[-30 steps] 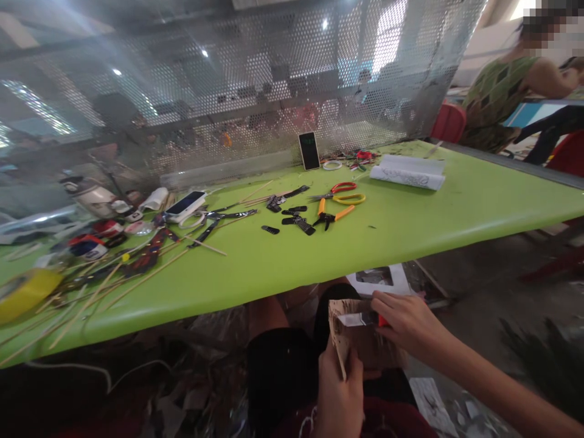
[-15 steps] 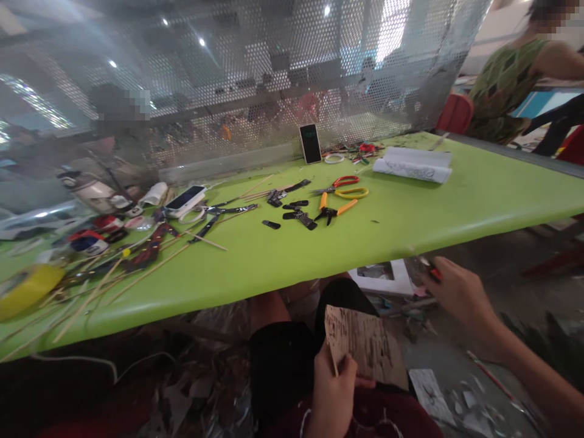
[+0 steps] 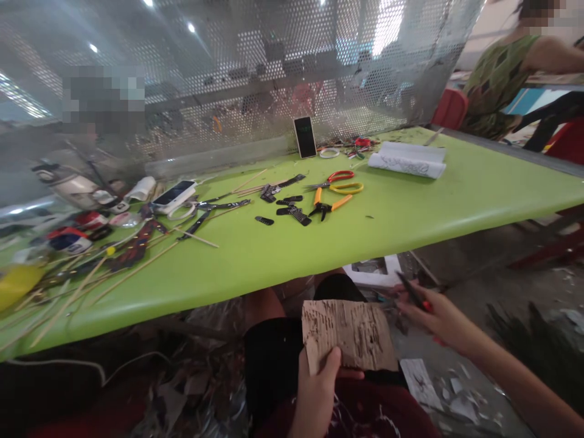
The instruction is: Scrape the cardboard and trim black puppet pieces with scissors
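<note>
My left hand is closed on a piece of brown cardboard, thumb on its face, above my lap. Its surface is scored with rows of dark, torn-looking marks. My right hand is closed around a red-handled tool with a dark, narrow end pointing up and left. Blur and the fingers hide its exact kind. This hand is off the table edge, right of the cardboard and apart from it.
On the green table lie red-and-yellow-handled scissors, orange-handled pliers, black strips, thin sticks and rolled paper. A phone-like device stands at the back. Scraps cover the floor. Another person is at far right.
The cardboard has turned to face me more and moved slightly left. My right hand has come lower, and the tool's dark end now shows more plainly. The view has shifted a little.
</note>
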A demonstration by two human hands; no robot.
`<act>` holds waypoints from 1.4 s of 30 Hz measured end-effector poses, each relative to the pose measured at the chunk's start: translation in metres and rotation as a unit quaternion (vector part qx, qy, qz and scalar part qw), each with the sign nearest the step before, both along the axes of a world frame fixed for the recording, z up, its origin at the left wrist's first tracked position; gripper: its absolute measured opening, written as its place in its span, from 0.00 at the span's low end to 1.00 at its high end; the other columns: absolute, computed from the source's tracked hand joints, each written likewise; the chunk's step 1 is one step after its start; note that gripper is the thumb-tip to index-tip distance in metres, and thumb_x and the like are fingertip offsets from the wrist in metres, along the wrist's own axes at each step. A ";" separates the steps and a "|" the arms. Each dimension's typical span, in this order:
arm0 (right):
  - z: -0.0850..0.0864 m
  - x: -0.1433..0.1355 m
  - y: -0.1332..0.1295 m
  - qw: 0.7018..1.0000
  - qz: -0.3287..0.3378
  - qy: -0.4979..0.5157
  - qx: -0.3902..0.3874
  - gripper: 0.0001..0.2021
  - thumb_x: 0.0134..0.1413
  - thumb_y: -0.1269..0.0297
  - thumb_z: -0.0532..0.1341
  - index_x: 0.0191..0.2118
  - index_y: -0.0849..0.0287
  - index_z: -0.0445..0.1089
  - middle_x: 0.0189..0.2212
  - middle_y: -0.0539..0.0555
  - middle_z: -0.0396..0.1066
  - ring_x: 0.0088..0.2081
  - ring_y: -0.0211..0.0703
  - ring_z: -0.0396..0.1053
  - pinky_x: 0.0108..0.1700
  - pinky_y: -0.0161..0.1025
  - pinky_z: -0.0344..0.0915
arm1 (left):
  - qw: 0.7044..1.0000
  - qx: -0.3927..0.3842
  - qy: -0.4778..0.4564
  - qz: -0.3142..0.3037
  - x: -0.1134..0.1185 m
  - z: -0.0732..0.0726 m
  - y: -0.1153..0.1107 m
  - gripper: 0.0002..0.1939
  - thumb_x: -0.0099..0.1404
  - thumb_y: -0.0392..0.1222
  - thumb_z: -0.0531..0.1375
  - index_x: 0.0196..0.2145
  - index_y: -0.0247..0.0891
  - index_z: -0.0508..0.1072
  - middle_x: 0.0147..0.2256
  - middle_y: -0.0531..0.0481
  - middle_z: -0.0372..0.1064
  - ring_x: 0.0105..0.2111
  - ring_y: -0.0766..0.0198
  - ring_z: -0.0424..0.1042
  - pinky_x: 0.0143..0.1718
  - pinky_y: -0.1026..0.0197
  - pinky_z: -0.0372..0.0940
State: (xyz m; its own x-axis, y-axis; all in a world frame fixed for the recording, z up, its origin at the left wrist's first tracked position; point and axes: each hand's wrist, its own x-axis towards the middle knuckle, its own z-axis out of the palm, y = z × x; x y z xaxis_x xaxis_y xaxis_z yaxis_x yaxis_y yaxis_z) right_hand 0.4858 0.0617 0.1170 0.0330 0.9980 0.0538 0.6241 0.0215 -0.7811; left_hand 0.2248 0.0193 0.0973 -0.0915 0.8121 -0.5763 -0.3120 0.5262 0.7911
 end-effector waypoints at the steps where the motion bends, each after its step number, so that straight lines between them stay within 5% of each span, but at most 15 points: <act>1: 0.003 -0.018 -0.001 0.997 0.038 0.053 -0.031 0.15 0.54 0.56 0.61 0.44 0.58 0.72 0.30 0.56 0.75 0.33 0.49 0.74 0.33 0.41 0.71 | 1.000 0.003 0.007 -0.008 -0.001 0.001 -0.001 0.22 0.49 0.47 0.70 0.39 0.33 0.72 0.36 0.42 0.76 0.30 0.52 0.79 0.35 0.54 0.75; 3: 0.009 -0.049 -0.003 0.987 0.074 0.125 -0.061 0.15 0.53 0.55 0.62 0.44 0.58 0.71 0.36 0.55 0.75 0.41 0.50 0.73 0.41 0.43 0.71 | 0.999 0.027 0.034 -0.012 -0.003 0.001 -0.002 0.21 0.50 0.47 0.69 0.38 0.32 0.73 0.38 0.40 0.76 0.40 0.49 0.78 0.46 0.52 0.71; 8: 0.013 -0.091 -0.002 0.980 0.048 0.173 -0.089 0.15 0.53 0.55 0.63 0.42 0.59 0.71 0.32 0.53 0.73 0.34 0.46 0.72 0.38 0.41 0.72 | 0.996 0.070 0.047 0.002 -0.006 0.001 0.001 0.18 0.48 0.45 0.69 0.36 0.33 0.77 0.43 0.38 0.76 0.57 0.46 0.64 0.62 0.49 0.53; 12: 0.012 -0.099 0.002 0.993 0.037 0.100 0.054 0.14 0.54 0.62 0.61 0.47 0.56 0.69 0.37 0.54 0.69 0.39 0.45 0.70 0.42 0.43 0.70 | 0.992 0.040 0.106 -0.049 -0.009 0.003 0.008 0.14 0.49 0.45 0.69 0.33 0.34 0.79 0.41 0.39 0.77 0.59 0.45 0.61 0.66 0.47 0.42; 15: 0.011 -0.098 0.003 0.985 0.072 0.026 0.154 0.11 0.56 0.66 0.59 0.46 0.54 0.70 0.41 0.56 0.62 0.40 0.43 0.68 0.41 0.41 0.69 | 0.995 0.048 0.067 -0.060 -0.006 0.002 0.008 0.15 0.54 0.47 0.67 0.35 0.34 0.79 0.40 0.40 0.77 0.55 0.45 0.67 0.63 0.45 0.50; 18: 0.006 -0.095 0.001 0.984 0.087 -0.003 0.157 0.11 0.58 0.67 0.58 0.46 0.54 0.69 0.43 0.56 0.58 0.37 0.40 0.68 0.36 0.37 0.69 | 0.997 0.029 -0.070 -0.004 0.002 0.000 0.006 0.18 0.54 0.45 0.68 0.41 0.33 0.77 0.43 0.39 0.76 0.49 0.47 0.73 0.53 0.47 0.66; 23: -0.003 -0.093 -0.005 0.979 0.113 -0.017 0.168 0.12 0.58 0.71 0.56 0.48 0.54 0.68 0.44 0.58 0.59 0.40 0.43 0.67 0.38 0.39 0.69 | 0.971 -0.010 -0.232 0.062 0.012 -0.001 0.004 0.22 0.53 0.38 0.69 0.46 0.36 0.75 0.48 0.42 0.74 0.48 0.51 0.74 0.52 0.51 0.68; 28: 0.001 -0.093 -0.002 0.988 0.129 0.031 0.082 0.06 0.57 0.70 0.56 0.40 0.57 0.67 0.38 0.55 0.64 0.27 0.36 0.62 0.29 0.35 0.65 | 0.974 0.020 -0.219 0.048 0.010 -0.002 0.003 0.21 0.54 0.37 0.68 0.47 0.36 0.75 0.49 0.44 0.73 0.54 0.52 0.69 0.58 0.53 0.63; 33: 0.004 -0.090 0.003 0.988 0.136 0.054 0.057 0.02 0.57 0.69 0.56 0.34 0.58 0.64 0.33 0.53 0.65 0.36 0.42 0.66 0.39 0.38 0.65 | 0.983 0.060 -0.165 0.047 0.013 -0.006 0.003 0.24 0.53 0.38 0.68 0.50 0.36 0.73 0.49 0.43 0.73 0.55 0.49 0.68 0.59 0.51 0.61; 42: -0.001 -0.099 0.000 0.991 0.110 0.016 0.080 0.08 0.58 0.69 0.53 0.27 0.57 0.62 0.28 0.52 0.64 0.29 0.40 0.64 0.32 0.36 0.64 | 0.993 0.065 -0.077 0.069 0.014 -0.011 0.003 0.25 0.50 0.40 0.71 0.46 0.34 0.75 0.46 0.40 0.75 0.53 0.47 0.69 0.60 0.48 0.58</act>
